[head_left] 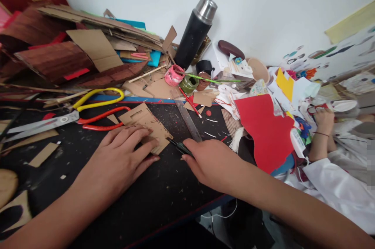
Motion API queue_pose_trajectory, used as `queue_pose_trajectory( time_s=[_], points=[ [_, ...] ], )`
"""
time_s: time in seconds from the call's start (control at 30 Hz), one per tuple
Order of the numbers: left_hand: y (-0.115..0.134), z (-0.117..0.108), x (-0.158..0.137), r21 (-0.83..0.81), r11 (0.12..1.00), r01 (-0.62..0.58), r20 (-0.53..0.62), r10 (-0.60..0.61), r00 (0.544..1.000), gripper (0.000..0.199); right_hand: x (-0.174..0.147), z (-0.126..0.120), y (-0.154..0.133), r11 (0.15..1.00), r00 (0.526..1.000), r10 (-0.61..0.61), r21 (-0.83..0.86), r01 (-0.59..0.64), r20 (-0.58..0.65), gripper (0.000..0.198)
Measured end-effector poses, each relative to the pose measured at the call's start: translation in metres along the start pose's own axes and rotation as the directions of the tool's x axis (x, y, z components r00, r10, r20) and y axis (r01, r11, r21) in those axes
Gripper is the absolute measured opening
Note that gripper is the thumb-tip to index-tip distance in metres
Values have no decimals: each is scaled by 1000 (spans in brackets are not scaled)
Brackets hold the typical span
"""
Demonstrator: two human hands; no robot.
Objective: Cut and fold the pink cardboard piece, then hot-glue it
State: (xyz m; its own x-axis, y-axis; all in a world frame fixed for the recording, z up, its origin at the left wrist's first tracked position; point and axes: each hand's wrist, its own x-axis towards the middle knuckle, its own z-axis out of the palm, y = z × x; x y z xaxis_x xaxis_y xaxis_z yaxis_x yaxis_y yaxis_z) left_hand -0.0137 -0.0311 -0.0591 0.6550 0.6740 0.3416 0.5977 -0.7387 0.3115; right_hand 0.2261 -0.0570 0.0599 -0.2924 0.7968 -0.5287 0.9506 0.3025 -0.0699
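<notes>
My left hand (124,155) lies over a piece of brown cardboard (145,115) on the black tabletop, its fingers spread and pressing it down. The cardboard has a narrow slot cut near its upper end and printed marks. In my right hand (209,163), closed around its handle, is a utility knife (181,147). Its tip touches or lies just beside the cardboard's right edge; I cannot tell which. A metal ruler (187,118) lies just beyond the knife. Left of the cardboard lie large scissors (72,118) with one yellow and one red handle, blades apart.
A black thermos (193,34) stands by the wall behind small paint jars (175,76). Cardboard scraps (96,47) pile up at the back left. Red sheet (265,131) lies right, near another person's hand (324,120). The table's front edge (187,215) is close.
</notes>
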Motion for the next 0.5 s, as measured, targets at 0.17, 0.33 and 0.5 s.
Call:
queue_pose_trajectory(
  time_s=[0.17,0.33,0.5],
  points=[
    [0,0,-1,4,1000,4,5,-4,1000,31,-2,2,1,1000,1000,4,18,-3,-29,19],
    [-1,1,-1,13,1000,2,17,-2,1000,33,0,5,0,1000,1000,5,16,-5,10,22],
    [0,1,-1,-3,1000,18,9,-18,1000,31,2,7,-1,1000,1000,15,19,-15,15,22]
  ],
)
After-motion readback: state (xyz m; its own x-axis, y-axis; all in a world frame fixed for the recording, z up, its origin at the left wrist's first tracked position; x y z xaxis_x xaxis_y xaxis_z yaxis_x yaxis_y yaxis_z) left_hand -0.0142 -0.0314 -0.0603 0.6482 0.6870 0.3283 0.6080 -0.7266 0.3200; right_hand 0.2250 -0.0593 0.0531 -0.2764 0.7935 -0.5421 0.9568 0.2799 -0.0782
